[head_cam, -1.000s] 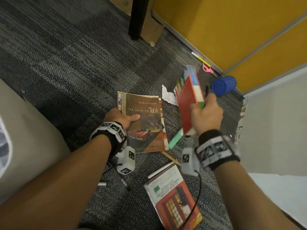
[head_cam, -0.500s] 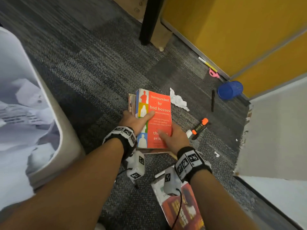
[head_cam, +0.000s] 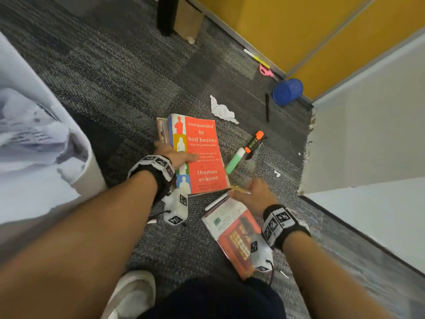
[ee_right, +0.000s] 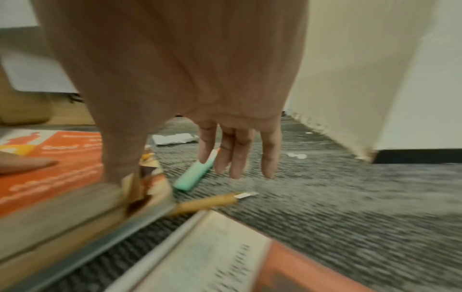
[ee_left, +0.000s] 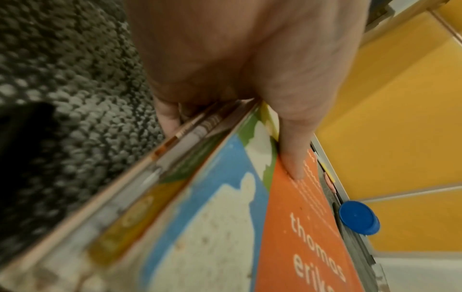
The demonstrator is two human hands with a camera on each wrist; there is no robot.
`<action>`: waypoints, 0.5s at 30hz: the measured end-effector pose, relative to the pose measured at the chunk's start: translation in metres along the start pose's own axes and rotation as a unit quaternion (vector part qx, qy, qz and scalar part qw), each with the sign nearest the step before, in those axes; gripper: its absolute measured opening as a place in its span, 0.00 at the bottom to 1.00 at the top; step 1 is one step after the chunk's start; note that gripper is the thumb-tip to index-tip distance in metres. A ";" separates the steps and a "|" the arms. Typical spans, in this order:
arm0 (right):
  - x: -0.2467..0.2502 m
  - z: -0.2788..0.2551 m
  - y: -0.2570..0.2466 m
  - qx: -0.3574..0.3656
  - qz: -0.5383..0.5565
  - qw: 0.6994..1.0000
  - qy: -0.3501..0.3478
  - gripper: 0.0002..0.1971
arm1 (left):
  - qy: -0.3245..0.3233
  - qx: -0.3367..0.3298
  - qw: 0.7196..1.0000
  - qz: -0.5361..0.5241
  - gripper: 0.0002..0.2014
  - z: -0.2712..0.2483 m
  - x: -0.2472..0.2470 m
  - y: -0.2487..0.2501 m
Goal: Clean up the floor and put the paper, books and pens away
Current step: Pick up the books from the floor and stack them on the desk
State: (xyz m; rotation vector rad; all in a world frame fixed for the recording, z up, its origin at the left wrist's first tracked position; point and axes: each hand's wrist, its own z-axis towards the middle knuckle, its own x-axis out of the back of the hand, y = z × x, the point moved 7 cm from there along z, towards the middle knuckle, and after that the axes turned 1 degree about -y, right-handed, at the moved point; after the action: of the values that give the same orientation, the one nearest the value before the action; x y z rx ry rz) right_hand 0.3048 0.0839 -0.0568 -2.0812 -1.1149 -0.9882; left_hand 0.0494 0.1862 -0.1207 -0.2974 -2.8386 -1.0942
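Look past the clutter and you see grey patterned carpet (head_cam: 119,72) running up to a yellow wall (head_cam: 287,24) with a pale strip along its foot. A blue cup (head_cam: 287,91) lies on its side near that wall, and pink scissors (head_cam: 265,70) lie just beyond it. A black post (head_cam: 166,14) stands at the top beside a cardboard piece (head_cam: 188,18). A white bin (head_cam: 87,178) sits at your left, a white shoe (head_cam: 131,293) below.

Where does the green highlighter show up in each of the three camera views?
Head: green highlighter lies on the carpet, centre-right, just right of the orange book.
Left wrist: not in it.
Right wrist: green highlighter at centre, behind the right hand's fingers.
Shared landmark: the orange book, at left in the right wrist view.
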 end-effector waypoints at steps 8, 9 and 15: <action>-0.066 -0.040 0.079 -0.124 -0.104 0.985 -0.062 0.58 | -0.023 0.002 0.999 0.043 0.59 -0.014 -0.004 -0.005; -0.068 -0.046 0.079 -0.131 -0.113 0.984 -0.050 0.59 | -0.020 0.000 0.999 0.033 0.57 -0.019 -0.004 -0.006; -0.089 -0.050 0.084 -0.149 0.060 0.985 -0.065 0.56 | 0.007 -0.006 0.999 0.037 0.55 -0.032 -0.008 -0.007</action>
State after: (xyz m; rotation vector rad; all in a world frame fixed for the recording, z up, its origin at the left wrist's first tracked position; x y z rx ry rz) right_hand 0.3271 -0.0336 -0.1126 -2.4521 -0.9367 -1.0242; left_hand 0.0561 0.1582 -0.1030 -0.3895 -2.7853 -1.0947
